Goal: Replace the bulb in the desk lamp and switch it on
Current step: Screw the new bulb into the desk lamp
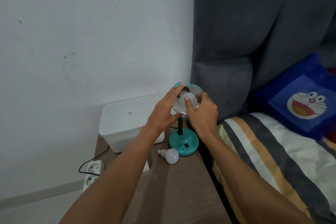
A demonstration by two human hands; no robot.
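Note:
A teal desk lamp stands on the wooden bedside table (174, 191), its round base (183, 142) near the table's right edge. My left hand (164, 112) holds the teal lamp shade (195, 88) from the left side. My right hand (201, 112) grips a white bulb (183, 99) that sits inside the shade at the socket. A second white bulb (171, 155) lies on its side on the table just left of the lamp base.
A white lidded plastic box (127, 122) stands at the back left of the table against the wall. A white power strip (92, 171) with a black cable hangs off the table's left side. A bed with a striped blanket (272, 160) adjoins the right.

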